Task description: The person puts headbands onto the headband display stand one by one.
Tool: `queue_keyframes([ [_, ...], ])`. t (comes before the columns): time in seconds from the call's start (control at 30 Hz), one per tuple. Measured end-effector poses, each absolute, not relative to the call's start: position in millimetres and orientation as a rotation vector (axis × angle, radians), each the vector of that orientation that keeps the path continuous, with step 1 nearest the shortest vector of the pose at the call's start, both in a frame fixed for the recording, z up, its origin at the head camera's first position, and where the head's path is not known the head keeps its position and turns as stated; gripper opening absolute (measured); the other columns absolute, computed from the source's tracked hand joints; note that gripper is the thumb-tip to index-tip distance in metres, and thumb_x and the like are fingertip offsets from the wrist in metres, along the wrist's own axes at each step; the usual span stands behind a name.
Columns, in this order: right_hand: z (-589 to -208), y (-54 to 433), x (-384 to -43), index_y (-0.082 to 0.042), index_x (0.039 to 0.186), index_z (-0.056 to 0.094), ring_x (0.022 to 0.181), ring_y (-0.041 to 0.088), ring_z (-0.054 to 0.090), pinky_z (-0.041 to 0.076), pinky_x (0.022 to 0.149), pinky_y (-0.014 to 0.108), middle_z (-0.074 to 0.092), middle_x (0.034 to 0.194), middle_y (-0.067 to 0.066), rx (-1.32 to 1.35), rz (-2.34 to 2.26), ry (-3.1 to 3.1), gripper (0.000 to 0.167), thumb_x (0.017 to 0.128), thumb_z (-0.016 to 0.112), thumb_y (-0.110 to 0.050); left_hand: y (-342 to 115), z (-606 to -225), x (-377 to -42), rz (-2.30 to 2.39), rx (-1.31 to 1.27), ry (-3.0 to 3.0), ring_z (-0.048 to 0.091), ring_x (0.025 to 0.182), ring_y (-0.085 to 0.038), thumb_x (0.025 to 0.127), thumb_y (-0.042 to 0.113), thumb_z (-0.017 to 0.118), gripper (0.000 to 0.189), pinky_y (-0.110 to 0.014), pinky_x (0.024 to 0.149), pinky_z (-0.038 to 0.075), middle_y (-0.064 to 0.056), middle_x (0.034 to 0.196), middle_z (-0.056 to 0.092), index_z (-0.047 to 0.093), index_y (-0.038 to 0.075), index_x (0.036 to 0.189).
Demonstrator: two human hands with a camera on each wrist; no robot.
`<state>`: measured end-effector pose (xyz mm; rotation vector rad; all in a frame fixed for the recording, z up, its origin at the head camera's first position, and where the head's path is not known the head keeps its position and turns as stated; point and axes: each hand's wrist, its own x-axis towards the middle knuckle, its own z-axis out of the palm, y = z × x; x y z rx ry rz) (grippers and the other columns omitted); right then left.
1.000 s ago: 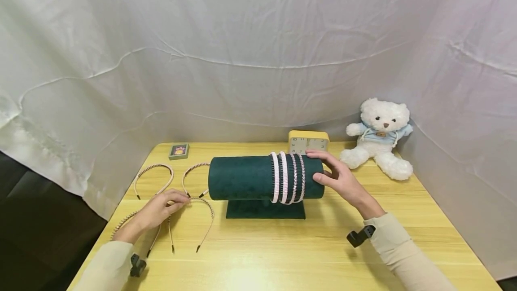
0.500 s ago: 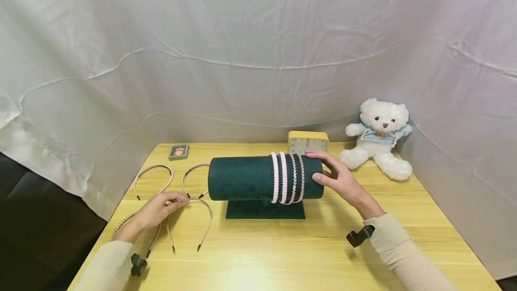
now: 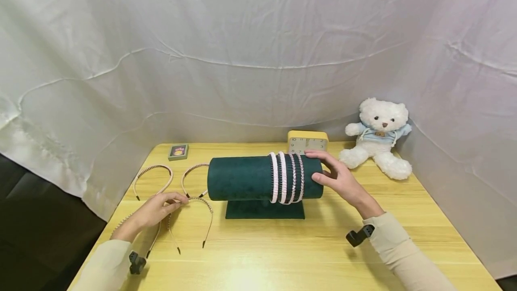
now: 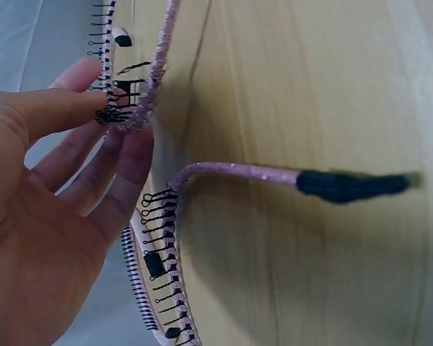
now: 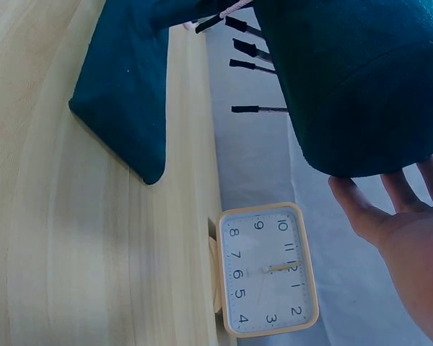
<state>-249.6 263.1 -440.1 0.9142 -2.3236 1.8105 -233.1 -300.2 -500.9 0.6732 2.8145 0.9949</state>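
My left hand [image 3: 161, 208] pinches a thin, glittery pink headband [image 3: 210, 214] by its top, between thumb and fingers. Its two black-tipped ends point down toward me. In the left wrist view, dark comb teeth line the inside of this headband [image 4: 159, 65]. My right hand [image 3: 343, 181] rests on the right end of a dark green display roll [image 3: 240, 178], thumb in front and fingers over the top. The right wrist view shows fingertips against the roll's end [image 5: 379, 122]. Two wider pale pink headbands [image 3: 275, 178] and two thin glittery ones [image 3: 302, 178] sit round the roll.
Another headband [image 3: 155, 237] lies partly under my left forearm. Two more headbands lie behind, one at left [image 3: 171, 174] and one beside the roll [image 3: 184, 178]. A small framed box [image 3: 178, 152], a yellow clock [image 3: 308, 135] and a white teddy bear [image 3: 383, 120] stand along the table's back.
The lower ends of the pinched headband have swung slightly to the right. Both hands stay almost where they were.
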Motion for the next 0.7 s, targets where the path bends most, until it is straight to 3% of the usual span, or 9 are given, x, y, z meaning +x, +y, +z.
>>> queue_keyframes([
  [0.43,-440.2,263.2,-249.7,-0.007,0.157,0.054,0.152,0.007,0.046,0.048,0.112,0.02,0.044,0.17,0.011,0.921,1.814,-2.319,0.053,0.105,0.065,0.0,-303.2,-496.3,-231.4,1.007,0.655,2.736,0.071,0.115,-0.032,0.107,0.002,0.064,0.028,-0.032,0.091,0.059,-0.016,0.139,0.073,0.077,0.009,0.131],
  [0.7,-439.3,262.6,-249.1,-0.007,0.157,0.054,0.152,0.007,0.045,0.048,0.113,0.019,0.043,0.171,0.014,0.916,1.821,-2.323,0.054,0.105,0.065,0.0,-304.0,-498.9,-231.4,1.158,0.535,2.618,0.067,0.097,-0.018,0.11,0.009,0.063,0.025,-0.03,0.071,0.062,-0.023,0.14,0.069,0.075,0.004,0.132],
])
